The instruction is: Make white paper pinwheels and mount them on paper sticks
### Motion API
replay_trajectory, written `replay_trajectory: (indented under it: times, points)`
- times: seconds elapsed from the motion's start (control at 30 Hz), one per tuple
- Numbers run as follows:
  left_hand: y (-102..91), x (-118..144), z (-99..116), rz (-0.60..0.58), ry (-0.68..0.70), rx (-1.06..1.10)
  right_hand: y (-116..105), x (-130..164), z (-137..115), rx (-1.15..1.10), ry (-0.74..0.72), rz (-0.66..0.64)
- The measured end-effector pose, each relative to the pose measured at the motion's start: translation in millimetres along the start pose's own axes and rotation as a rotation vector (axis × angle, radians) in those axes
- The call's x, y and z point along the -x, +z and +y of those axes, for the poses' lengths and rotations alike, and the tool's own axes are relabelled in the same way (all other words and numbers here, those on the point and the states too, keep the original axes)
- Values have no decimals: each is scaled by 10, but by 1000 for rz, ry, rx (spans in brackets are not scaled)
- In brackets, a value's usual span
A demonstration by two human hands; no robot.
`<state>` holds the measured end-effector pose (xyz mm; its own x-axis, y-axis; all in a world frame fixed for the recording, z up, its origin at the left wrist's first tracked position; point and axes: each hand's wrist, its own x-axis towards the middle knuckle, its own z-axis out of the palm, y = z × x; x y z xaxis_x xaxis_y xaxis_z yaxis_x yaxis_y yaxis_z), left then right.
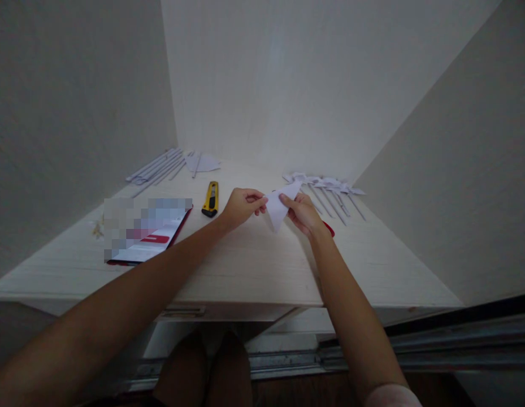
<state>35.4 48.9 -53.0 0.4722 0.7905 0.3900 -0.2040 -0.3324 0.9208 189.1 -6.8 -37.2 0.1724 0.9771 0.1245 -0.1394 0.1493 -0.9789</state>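
Note:
A small folded piece of white paper (276,211) is held up between both hands above the desk. My left hand (247,204) pinches its left corner between thumb and fingertips. On the other side, my right hand (302,210) grips the paper with the thumb on top and the fingers behind. Part of a red object (329,229) shows beside my right wrist; the rest is hidden. Left of my left hand lies a yellow and black utility knife (210,199).
Thin rolled paper sticks (160,167) lie at the back left, by a flat paper piece (207,163). Several sticks with folded paper ends (330,185) lie at the back right. A phone or tablet (160,234) rests at the left. Walls enclose the white desk (245,271).

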Motion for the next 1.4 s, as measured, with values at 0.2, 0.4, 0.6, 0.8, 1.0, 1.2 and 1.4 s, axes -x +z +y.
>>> replay_trajectory:
  times: [0.2, 0.4, 0.6, 0.8, 1.0, 1.2, 1.4]
  points:
    - [20, 13, 56, -67, -54, -2, 26, -2, 43, 18, 2, 17]
    - [-11, -2, 25, -68, -69, -96, 51, 5, 48, 48, 27, 15]
    - [-64, -28, -58, -75, -92, -97, 2, -38, 54, 17, 12, 14]
    - [-47, 3, -42, -110, -120, -102, -24, -40, 33, -34, -32, -65]
    - [24, 33, -40, -92, -91, -57, -43, -56, 34, -34, -107, 102]
    - [15, 27, 11, -22, -116, 15, -23, -33, 38, 6, 110, -20]
    - [-3, 20, 13, 0, -85, -10, 3, -18, 70, 37, 163, -19]
